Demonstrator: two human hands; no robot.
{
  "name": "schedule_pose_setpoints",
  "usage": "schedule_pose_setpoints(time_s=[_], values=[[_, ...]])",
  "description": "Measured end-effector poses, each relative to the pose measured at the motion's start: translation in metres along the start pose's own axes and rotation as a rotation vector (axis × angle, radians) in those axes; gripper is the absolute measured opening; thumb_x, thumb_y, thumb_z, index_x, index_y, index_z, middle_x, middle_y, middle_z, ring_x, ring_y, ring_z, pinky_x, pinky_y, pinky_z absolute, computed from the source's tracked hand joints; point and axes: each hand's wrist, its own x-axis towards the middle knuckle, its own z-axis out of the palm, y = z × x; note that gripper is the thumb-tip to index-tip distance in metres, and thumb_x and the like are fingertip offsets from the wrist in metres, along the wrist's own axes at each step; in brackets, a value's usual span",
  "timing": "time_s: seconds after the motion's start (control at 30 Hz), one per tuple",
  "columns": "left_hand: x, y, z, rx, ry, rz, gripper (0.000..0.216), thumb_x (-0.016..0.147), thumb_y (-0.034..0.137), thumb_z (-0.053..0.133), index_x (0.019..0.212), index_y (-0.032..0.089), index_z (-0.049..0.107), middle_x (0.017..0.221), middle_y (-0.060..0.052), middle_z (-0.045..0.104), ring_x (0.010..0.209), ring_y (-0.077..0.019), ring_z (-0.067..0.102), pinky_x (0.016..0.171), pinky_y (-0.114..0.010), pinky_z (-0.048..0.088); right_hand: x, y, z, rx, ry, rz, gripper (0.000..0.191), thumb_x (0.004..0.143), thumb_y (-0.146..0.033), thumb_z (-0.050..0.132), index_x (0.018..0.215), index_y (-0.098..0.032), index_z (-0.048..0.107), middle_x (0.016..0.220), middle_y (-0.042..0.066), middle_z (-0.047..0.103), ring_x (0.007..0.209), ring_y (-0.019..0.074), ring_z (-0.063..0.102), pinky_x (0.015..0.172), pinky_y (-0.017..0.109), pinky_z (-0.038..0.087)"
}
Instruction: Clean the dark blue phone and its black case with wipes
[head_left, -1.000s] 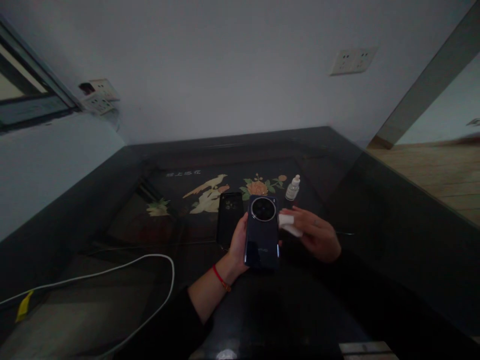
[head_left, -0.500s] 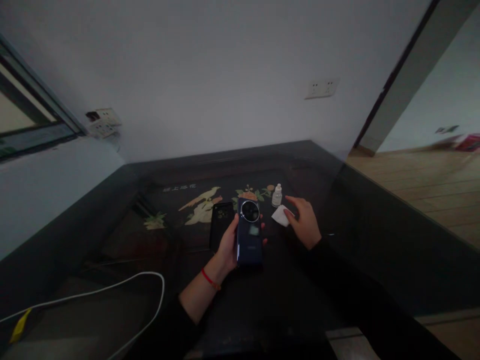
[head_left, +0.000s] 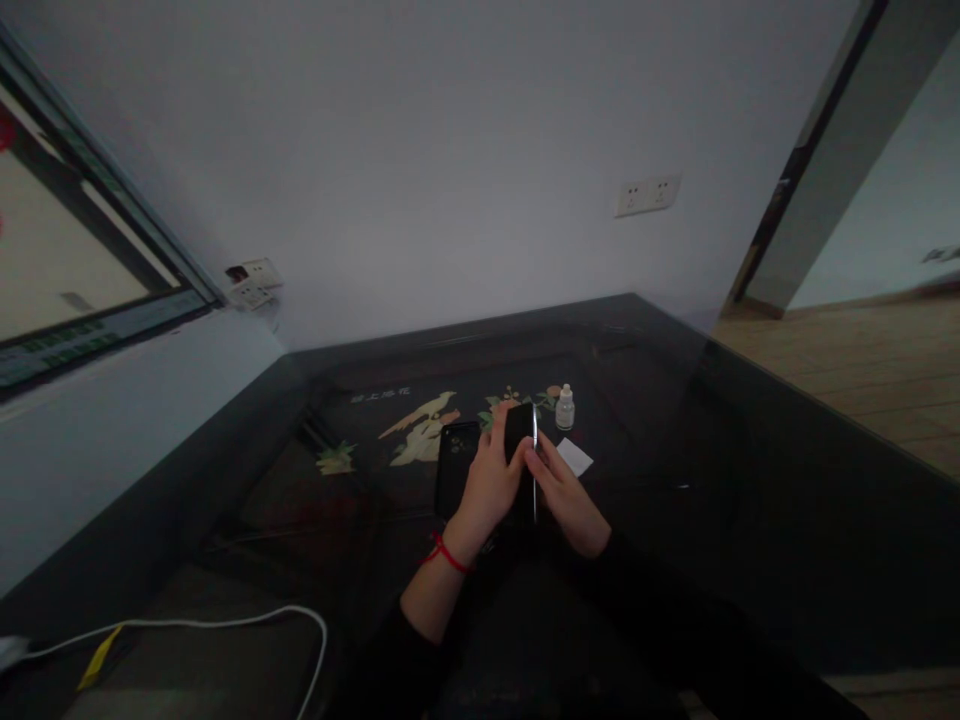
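Note:
A smartphone (head_left: 519, 424) stands tilted on its long edge above the dark table (head_left: 675, 560), its black face turned left and a shiny metal edge showing. My left hand (head_left: 489, 482) is closed around its left side, red cord at the wrist. My right hand (head_left: 568, 498) grips the opposite edge, with thumb and fingertips against it. Behind my left hand lies a black phone case (head_left: 451, 464), partly covered. Just beyond my right hand are a white square of cloth or paper (head_left: 576, 456) and a small clear bottle with a white cap (head_left: 565, 408).
A white cable (head_left: 225, 622) with a yellow tag (head_left: 99, 657) runs across the near left. Bird and flower pictures (head_left: 424, 430) decorate the tabletop. Behind it rises a pale wall with a double socket (head_left: 647, 194); more sockets (head_left: 255, 283) sit near the window.
The phone has turned from showing its dark blue back and round camera to standing on edge. My right hand has left the white square and taken hold of the phone. The view has shifted slightly.

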Motion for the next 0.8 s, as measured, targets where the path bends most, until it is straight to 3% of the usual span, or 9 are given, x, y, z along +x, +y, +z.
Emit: schedule_pose_setpoints(time_s=[0.07, 0.13, 0.23, 0.3, 0.37, 0.47, 0.6, 0.8], values=[[0.001, -0.001, -0.003, 0.037, -0.029, 0.004, 0.061, 0.091, 0.044, 0.048, 0.148, 0.028, 0.034, 0.131, -0.014, 0.057, 0.113, -0.0282, 0.059, 0.099, -0.047, 0.044, -0.001, 0.000, -0.003, 0.082, 0.051, 0.057, 0.055, 0.083, -0.054, 0.060, 0.131, -0.027, 0.052, 0.132, 0.006, 0.060, 0.124, 0.0241, 0.054, 0.106, 0.042, 0.043], [0.002, -0.003, -0.010, -0.009, -0.082, -0.044, 0.062, 0.092, 0.043, 0.043, 0.150, 0.025, 0.028, 0.121, -0.013, 0.062, 0.097, -0.0241, 0.065, 0.081, -0.041, 0.054, 0.000, 0.000, -0.007, 0.141, 0.119, 0.157, 0.052, 0.081, -0.053, 0.063, 0.125, -0.026, 0.055, 0.123, 0.006, 0.066, 0.113, 0.0257, 0.063, 0.097, 0.043, 0.051], [0.005, -0.012, -0.028, -0.054, -0.173, -0.076, 0.056, 0.094, 0.035, 0.039, 0.147, 0.022, 0.029, 0.114, -0.011, 0.065, 0.082, -0.0184, 0.067, 0.065, -0.032, 0.056, 0.003, 0.002, -0.014, 0.169, 0.200, 0.259, 0.043, 0.079, -0.050, 0.066, 0.114, -0.025, 0.061, 0.112, 0.006, 0.071, 0.103, 0.0263, 0.067, 0.088, 0.042, 0.056], [0.007, -0.020, -0.044, 0.146, -0.149, -0.035, 0.048, 0.095, 0.031, 0.036, 0.142, 0.022, 0.039, 0.108, -0.008, 0.068, 0.080, -0.0157, 0.068, 0.072, -0.030, 0.055, 0.003, 0.002, -0.016, 0.173, 0.209, 0.273, 0.035, 0.080, -0.048, 0.066, 0.108, -0.026, 0.065, 0.113, 0.006, 0.071, 0.107, 0.0252, 0.066, 0.090, 0.040, 0.055], [0.010, -0.031, -0.060, 0.441, -0.021, -0.026, 0.042, 0.094, 0.030, 0.041, 0.134, 0.025, 0.049, 0.104, -0.006, 0.069, 0.088, -0.0178, 0.067, 0.083, -0.033, 0.052, 0.002, 0.002, -0.017, 0.177, 0.215, 0.289, 0.030, 0.082, -0.046, 0.065, 0.106, -0.027, 0.067, 0.116, 0.005, 0.070, 0.112, 0.0239, 0.064, 0.094, 0.038, 0.053], [0.013, -0.051, -0.079, 0.604, 0.120, -0.123, 0.040, 0.090, 0.026, 0.045, 0.126, 0.013, 0.056, 0.116, -0.018, 0.062, 0.111, -0.0283, 0.059, 0.098, -0.045, 0.042, 0.000, -0.001, -0.016, 0.164, 0.221, 0.318, 0.034, 0.083, -0.044, 0.064, 0.114, -0.029, 0.065, 0.120, 0.004, 0.069, 0.117, 0.0230, 0.061, 0.100, 0.039, 0.050], [0.016, -0.073, -0.080, 0.675, 0.090, -0.226, 0.035, 0.083, 0.027, 0.058, 0.113, 0.011, 0.063, 0.100, -0.016, 0.067, 0.100, -0.0288, 0.063, 0.091, -0.041, 0.046, -0.003, -0.005, -0.013, 0.128, 0.231, 0.361, 0.039, 0.085, -0.040, 0.062, 0.123, -0.030, 0.060, 0.120, 0.003, 0.069, 0.121, 0.0222, 0.059, 0.105, 0.040, 0.046], [0.020, -0.079, -0.071, 0.554, 0.063, -0.225, 0.043, 0.075, 0.010, 0.052, 0.118, 0.011, 0.063, 0.088, -0.011, 0.069, 0.090, -0.0246, 0.064, 0.090, -0.038, 0.046, -0.004, 0.002, -0.012, 0.118, 0.195, 0.376, 0.049, 0.084, -0.040, 0.063, 0.130, -0.027, 0.055, 0.117, 0.005, 0.070, 0.110, 0.0239, 0.065, 0.096, 0.040, 0.052]])
